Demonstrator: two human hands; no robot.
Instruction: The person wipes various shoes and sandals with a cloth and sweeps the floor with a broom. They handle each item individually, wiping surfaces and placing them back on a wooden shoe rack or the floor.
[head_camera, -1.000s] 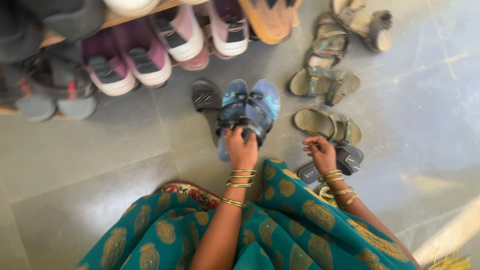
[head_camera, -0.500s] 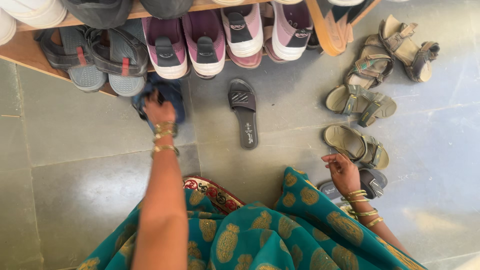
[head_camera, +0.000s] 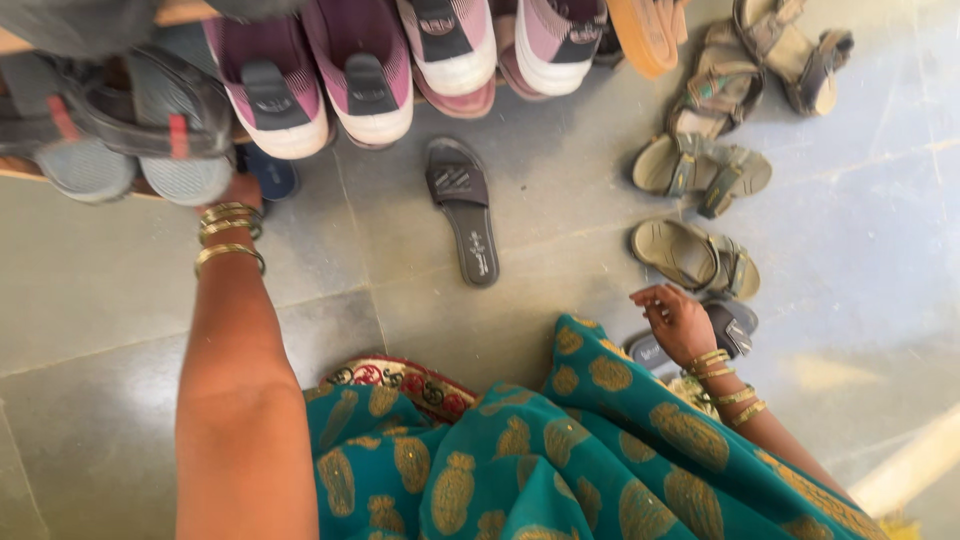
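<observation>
At the upper left of the frame the left hand (head_camera: 240, 190) is reached under the lower edge of a wooden shoe rack (head_camera: 20, 168); only its back and the wrist, ringed with gold bangles (head_camera: 228, 228), can be seen, the fingers being hidden behind the grey sandals with red tabs (head_camera: 130, 135) that rest on the rack, so whether the fingers are closed cannot be told. Just beside this hand, to its right, a rounded part of a dark blue sandal (head_camera: 272, 175) is seen on the floor beneath the rack; whether it is gripped cannot be told. The right hand (head_camera: 678, 322) is held at the middle right of the frame with the fingers loosely curled and apart, nothing being clasped; it is poised just above a black slide (head_camera: 735, 325) that lies partly hidden under it. A second black slide (head_camera: 462, 208) lies alone on the grey tiled floor (head_camera: 100, 290) at centre, well apart from both hands. Pink and white sneakers (head_camera: 310, 85) are lined along the rack at the top, and olive strapped sandals (head_camera: 700, 165) are scattered at the upper right. A teal garment with gold motifs (head_camera: 560, 450) fills the lower part of the frame.
</observation>
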